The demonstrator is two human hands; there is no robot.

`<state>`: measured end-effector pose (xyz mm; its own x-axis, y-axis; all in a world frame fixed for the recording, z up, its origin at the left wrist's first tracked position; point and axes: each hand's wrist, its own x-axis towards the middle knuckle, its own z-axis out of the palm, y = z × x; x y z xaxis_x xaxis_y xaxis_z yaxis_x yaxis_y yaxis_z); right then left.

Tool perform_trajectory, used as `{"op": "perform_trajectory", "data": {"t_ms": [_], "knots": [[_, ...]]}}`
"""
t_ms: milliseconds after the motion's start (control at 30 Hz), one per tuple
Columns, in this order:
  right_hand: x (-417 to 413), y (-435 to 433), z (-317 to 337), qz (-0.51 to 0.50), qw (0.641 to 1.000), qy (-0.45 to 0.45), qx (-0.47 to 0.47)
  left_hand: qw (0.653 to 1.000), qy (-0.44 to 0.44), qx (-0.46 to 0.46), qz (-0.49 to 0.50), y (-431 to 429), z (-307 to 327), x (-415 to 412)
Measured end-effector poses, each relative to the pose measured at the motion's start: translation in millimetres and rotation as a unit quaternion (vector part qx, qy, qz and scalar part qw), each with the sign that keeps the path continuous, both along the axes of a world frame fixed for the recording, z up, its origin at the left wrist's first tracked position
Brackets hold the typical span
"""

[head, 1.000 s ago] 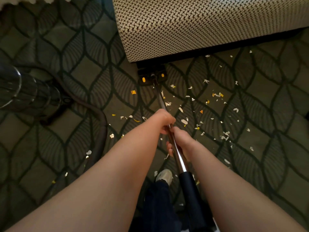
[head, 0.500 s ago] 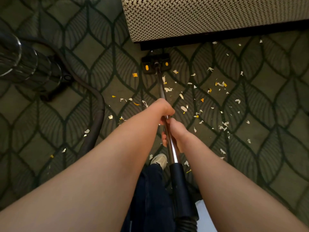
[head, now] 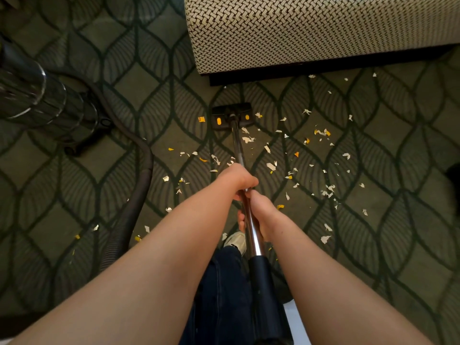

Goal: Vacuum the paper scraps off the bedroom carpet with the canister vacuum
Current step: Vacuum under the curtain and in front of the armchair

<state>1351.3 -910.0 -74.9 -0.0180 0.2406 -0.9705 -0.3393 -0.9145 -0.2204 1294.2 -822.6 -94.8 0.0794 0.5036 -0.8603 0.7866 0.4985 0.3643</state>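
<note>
Holds the metal wand in both hands. Clasps it with the right hand lower down, just above the black handle tube, fingers wrapped fully round the metal and showing on its left side. Clasps it with the left hand further along, close against the right, curled tight over the top of the wand with the tips tucked out of sight underneath. Points the wand forward to the black floor head, which sits flat on the patterned carpet just short of the woven upholstered bench. Stands among white and yellow paper scraps strewn over the carpet: thickest to the right of the wand, thinner to its left, a few near the pale shoe. Has the canister lying at the left edge, blurred, with its dark hose curving down the carpet past the left forearm. Shows a dark trouser leg between the forearms.
</note>
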Motion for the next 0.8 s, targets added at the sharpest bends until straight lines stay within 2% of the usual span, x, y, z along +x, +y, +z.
{"op": "perform_trajectory", "data": {"t_ms": [800], "knots": [[-14, -85, 13, -0.010, 1.000, 0.007, -0.018, 1.000, -0.008, 0.003, 0.005, -89, 4, -16]]}}
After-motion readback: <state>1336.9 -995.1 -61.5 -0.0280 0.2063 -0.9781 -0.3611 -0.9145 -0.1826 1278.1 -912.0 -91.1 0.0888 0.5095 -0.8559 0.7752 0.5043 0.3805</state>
